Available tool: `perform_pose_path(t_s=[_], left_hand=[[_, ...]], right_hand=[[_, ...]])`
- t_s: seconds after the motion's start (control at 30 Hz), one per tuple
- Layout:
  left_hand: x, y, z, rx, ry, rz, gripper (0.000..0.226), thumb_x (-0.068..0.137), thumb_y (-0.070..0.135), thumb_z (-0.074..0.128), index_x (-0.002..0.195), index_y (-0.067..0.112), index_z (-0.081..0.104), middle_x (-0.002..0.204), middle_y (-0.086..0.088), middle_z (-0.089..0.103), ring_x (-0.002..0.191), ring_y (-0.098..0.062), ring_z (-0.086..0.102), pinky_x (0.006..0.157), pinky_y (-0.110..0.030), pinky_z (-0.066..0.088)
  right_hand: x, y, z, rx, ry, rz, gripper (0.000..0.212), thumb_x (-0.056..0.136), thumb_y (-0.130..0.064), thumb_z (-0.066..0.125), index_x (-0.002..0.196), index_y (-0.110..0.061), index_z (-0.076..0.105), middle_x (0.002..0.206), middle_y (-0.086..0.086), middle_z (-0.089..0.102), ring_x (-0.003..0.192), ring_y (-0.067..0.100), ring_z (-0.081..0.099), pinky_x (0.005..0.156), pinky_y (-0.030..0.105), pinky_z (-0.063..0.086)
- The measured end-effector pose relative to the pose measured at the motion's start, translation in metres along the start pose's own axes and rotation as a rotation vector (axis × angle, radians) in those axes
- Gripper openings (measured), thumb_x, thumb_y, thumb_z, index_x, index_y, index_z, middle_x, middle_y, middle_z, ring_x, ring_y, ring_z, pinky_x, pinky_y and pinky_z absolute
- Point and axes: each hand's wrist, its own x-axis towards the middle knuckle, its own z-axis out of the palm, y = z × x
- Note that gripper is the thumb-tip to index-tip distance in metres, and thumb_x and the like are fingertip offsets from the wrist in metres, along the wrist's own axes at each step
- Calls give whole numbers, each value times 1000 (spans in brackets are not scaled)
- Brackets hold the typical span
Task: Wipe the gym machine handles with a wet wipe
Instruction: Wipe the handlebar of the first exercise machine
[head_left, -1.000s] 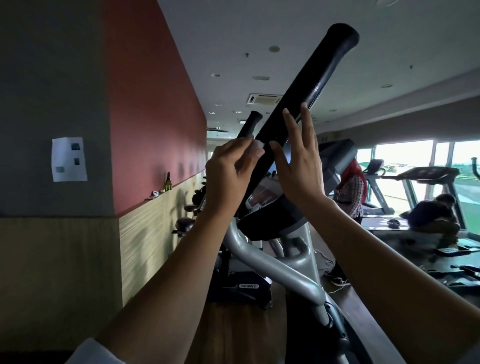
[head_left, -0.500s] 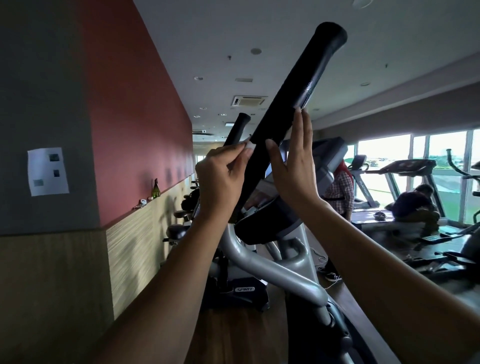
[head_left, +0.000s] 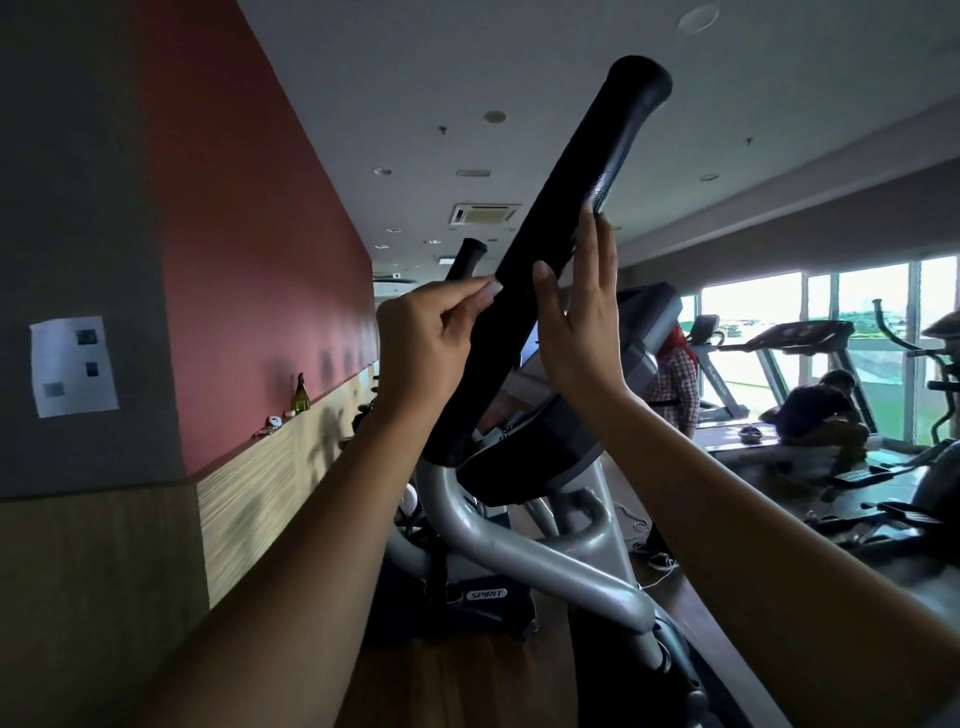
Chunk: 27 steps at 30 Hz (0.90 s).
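Note:
A long black foam handle (head_left: 571, 197) of the elliptical machine slants up to the right in front of me. My left hand (head_left: 421, 353) is at the handle's left side, fingers curled, pinching a small whitish bit that looks like the wet wipe (head_left: 491, 287) against the foam. My right hand (head_left: 582, 332) lies on the handle's right side with straight fingers along it and the thumb across the front. A second black handle (head_left: 467, 257) pokes up behind my left hand.
Below my hands are the machine's console (head_left: 644, 322) and silver frame tubes (head_left: 498, 540). A red wall (head_left: 234, 234) with a ledge and a green bottle (head_left: 300, 395) runs along the left. Two people (head_left: 821, 410) and treadmills (head_left: 800, 332) are at the right by the windows.
My right hand's spread fingers have come together and lie flatter along the handle. My left hand keeps its pinch at the handle's left side. The view has shifted slightly.

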Motion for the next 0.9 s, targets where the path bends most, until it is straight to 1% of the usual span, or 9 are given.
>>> perform_pose_path(t_s=[0.07, 0.17, 0.3, 0.4, 0.47, 0.6, 0.67, 0.77, 0.9], left_hand=[[5, 4, 1, 23, 21, -11, 21, 89, 25, 66, 102, 11, 73, 96, -1, 74, 87, -5, 69, 79, -28, 55], [25, 20, 14, -4, 51, -26, 26, 88, 27, 66, 106, 9, 71, 102, -3, 72, 94, -4, 67, 85, -24, 54], [37, 34, 34, 20, 57, -2, 22, 87, 22, 67, 105, 10, 71, 103, -1, 72, 96, 2, 64, 87, -12, 49], [28, 34, 30, 78, 61, 5, 18, 87, 18, 67, 102, 9, 72, 99, 4, 71, 93, 2, 65, 84, -10, 49], [23, 35, 24, 133, 38, 1, 16, 86, 16, 67, 100, 10, 73, 96, 9, 69, 92, 3, 65, 84, -9, 48], [32, 47, 25, 206, 75, -3, 17, 85, 18, 68, 100, 10, 73, 96, 7, 72, 88, 4, 66, 81, -11, 50], [50, 55, 36, 189, 113, -5, 20, 86, 18, 68, 103, 9, 72, 100, 1, 73, 91, 3, 66, 83, -13, 51], [69, 65, 57, 183, 67, 17, 21, 88, 15, 65, 108, 9, 70, 105, -2, 72, 96, 4, 64, 89, -13, 49], [61, 62, 55, 288, -3, 58, 21, 87, 6, 62, 106, 10, 71, 107, 5, 69, 99, 10, 59, 88, -3, 41]], right_hand=[[2, 1, 0, 21, 4, -7, 64, 101, -31, 44, 154, -18, 11, 163, 5, 5, 147, 10, 8, 101, -2, 10], [8, 4, 0, 74, 11, -22, 65, 101, -31, 45, 154, -16, 10, 163, 7, 3, 146, 9, 5, 93, -12, 5], [19, 11, -4, 154, 17, -35, 63, 101, -29, 44, 154, -16, 12, 163, 7, 5, 150, 15, 8, 109, 8, 13], [24, 15, -8, 185, -19, -65, 63, 101, -28, 45, 153, -16, 13, 163, 8, 3, 149, 14, 7, 97, -9, 7], [26, 19, -11, 202, -41, -75, 63, 101, -28, 44, 154, -16, 11, 163, 8, 0, 150, 15, 3, 96, -10, 5], [38, 25, -18, 282, -51, -53, 66, 102, -30, 43, 154, -15, 6, 163, 7, -2, 151, 20, 5, 120, 30, 15], [45, 25, -20, 309, -50, -61, 66, 101, -30, 43, 154, -15, 6, 163, 7, 2, 150, 21, 10, 121, 39, 18], [51, 23, -21, 347, -59, -77, 64, 102, -26, 43, 154, -13, 8, 163, 8, 6, 150, 16, 7, 115, 12, 11], [49, 29, -21, 382, -92, -94, 61, 103, -26, 41, 154, -16, 9, 163, 5, 3, 149, 12, 4, 109, 3, 8]])
